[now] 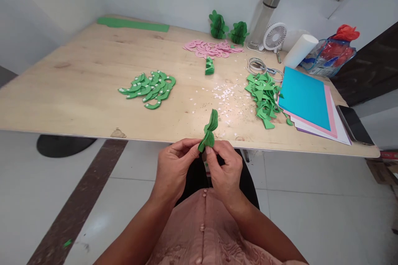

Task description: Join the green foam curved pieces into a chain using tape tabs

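Observation:
A layered green paper cutout [210, 129], like a stack of folded leaf shapes, stands upright between my hands at the table's front edge. My left hand [175, 165] pinches its lower left side between thumb and fingers. On the lower right side, my right hand [224, 165] grips it the same way. Beyond it lie tiny white paper bits [225, 93]. To the left is a pile of curved green paper pieces [154, 87] with small white patches on them. A small green folded paper stack [209, 66] lies farther back.
Green paper scraps [263, 95], coloured sheets [306, 97] and a phone [354, 124] lie at right. Pink paper pieces [211, 48], green paper shapes [218, 25], a bottle [264, 20], a small fan [275, 36] and tape rolls [256, 66] sit toward the wall. A green strip [133, 24] lies back left.

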The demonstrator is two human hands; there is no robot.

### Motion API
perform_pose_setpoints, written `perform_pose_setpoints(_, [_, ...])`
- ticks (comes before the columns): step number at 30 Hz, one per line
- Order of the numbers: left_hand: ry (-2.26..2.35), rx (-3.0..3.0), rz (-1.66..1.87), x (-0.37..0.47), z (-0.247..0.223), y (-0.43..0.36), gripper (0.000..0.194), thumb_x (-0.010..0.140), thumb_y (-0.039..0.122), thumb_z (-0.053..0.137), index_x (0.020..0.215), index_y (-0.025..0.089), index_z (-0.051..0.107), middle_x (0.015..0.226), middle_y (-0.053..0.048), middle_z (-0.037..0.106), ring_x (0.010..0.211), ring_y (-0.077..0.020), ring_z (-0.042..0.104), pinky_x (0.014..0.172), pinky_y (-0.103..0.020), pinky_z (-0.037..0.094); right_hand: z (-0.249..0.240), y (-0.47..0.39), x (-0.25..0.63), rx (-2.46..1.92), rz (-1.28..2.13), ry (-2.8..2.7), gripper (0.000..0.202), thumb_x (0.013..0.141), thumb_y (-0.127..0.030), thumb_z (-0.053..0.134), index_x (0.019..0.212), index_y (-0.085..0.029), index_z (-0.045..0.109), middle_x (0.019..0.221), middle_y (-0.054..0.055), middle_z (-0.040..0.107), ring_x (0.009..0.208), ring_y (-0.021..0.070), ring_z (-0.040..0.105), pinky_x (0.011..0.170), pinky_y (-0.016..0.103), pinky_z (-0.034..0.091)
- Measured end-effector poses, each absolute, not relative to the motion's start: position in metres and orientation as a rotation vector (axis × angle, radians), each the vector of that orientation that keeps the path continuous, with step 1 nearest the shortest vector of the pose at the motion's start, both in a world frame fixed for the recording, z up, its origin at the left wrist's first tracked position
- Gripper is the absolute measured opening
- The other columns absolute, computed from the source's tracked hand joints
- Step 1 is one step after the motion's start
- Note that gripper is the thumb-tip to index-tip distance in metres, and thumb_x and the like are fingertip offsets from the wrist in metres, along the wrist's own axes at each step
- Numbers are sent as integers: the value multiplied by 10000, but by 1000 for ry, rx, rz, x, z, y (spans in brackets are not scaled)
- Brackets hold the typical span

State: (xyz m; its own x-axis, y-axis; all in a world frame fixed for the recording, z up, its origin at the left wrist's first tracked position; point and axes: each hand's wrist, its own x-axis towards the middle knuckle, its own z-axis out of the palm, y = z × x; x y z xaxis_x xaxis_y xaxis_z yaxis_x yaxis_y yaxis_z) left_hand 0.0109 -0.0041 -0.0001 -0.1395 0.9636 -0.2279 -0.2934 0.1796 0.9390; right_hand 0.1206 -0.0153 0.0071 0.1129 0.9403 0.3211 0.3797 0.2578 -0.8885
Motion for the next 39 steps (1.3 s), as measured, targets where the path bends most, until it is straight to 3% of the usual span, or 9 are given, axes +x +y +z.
perform_pose_setpoints(17, [1396,1040,1323,16,3,-6,160,724,302,670,803,178,731,775,-45,715,729,-181,643,708,-303,536,3,-15,119,-1306,604,-1440,192,852,-166,495,804,-205,677,755,41,660,731,168,586,684,307,469])
perform_pose_setpoints(25, [1393,1072,1358,17,4,-9,77,719,254,672,733,186,705,745,-14,697,710,-159,650,688,-262,531,-1,-17,117,-1358,626,-1358,150,835,-183,513,750,-183,637,685,12,601,642,140,538,602,262,436])
perform_pose_setpoints(39, [1354,1041,1328,15,9,-10,114,718,268,655,747,178,719,742,-34,706,699,-174,642,669,-276,527,-7,-17,115,-1352,761,-1193,147,811,-243,536,761,-162,648,706,24,599,655,143,528,616,264,440])
